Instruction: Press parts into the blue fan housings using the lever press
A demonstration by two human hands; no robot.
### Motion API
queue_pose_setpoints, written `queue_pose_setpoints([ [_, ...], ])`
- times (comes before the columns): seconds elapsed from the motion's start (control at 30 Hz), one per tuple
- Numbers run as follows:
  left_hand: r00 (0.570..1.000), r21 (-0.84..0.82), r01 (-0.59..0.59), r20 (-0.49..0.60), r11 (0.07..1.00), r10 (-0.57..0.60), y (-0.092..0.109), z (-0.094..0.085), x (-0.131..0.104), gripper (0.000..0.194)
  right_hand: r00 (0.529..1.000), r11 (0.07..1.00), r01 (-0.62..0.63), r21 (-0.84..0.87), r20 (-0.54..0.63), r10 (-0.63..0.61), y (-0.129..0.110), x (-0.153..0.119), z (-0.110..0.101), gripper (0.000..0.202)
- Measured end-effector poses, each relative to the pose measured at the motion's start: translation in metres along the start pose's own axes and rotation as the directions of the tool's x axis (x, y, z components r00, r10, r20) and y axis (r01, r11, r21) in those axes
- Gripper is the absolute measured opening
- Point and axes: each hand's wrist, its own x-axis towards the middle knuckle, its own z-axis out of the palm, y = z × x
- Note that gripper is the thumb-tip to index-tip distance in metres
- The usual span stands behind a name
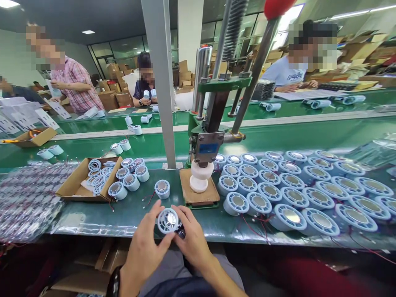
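Both hands grip a light-blue round plastic housing [168, 220] with a slotted rim, just over the front edge of the bench. My left hand [147, 236] curls around its left side, thumb at the bottom. My right hand [192, 236] closes on its right side, where a small dark piece shows by the fingers. A similar housing with a silver disc [162, 189] and red wires stands just beyond. To the right of it is a hand press [209, 147] with white round pads over a brown base plate [185, 187].
Rows of housings [291, 180] with trailing wires cover the right side. At left are a cardboard box [71, 192] of light-blue rings, grouped housings [130, 181] and stacked clear-wrapped parts [31, 202]. A grey post [161, 82] rises beside the press. Several people work across the green conveyor [145, 142].
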Motion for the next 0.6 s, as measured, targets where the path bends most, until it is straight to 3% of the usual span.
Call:
queue_pose_setpoints([
  [0.1, 0.996, 0.039, -0.069, 0.053, 0.997, 0.067, 0.013, 0.017, 0.007, 0.068, 0.988, 0.999, 0.022, -0.031, -0.152, -0.026, 0.003, -0.003, 0.008, 0.073],
  [0.23, 0.999, 0.044, 0.018, 0.046, 0.999, -0.02, 0.013, 0.023, 0.013, 0.069, 0.964, 0.991, 0.038, -0.132, -0.257, -0.071, 0.0, -0.004, 0.013, 0.071],
  [0.43, 0.99, -0.017, 0.083, 0.115, 0.996, -0.08, 0.011, 0.018, 0.011, 0.069, 0.958, 0.981, 0.037, -0.192, -0.274, -0.09, -0.002, -0.002, 0.012, 0.07],
  [0.6, 0.991, -0.039, 0.101, 0.089, 0.994, -0.097, 0.013, 0.021, 0.008, 0.063, 0.954, 0.979, 0.042, -0.201, -0.284, -0.099, -0.003, -0.003, 0.011, 0.07],
])
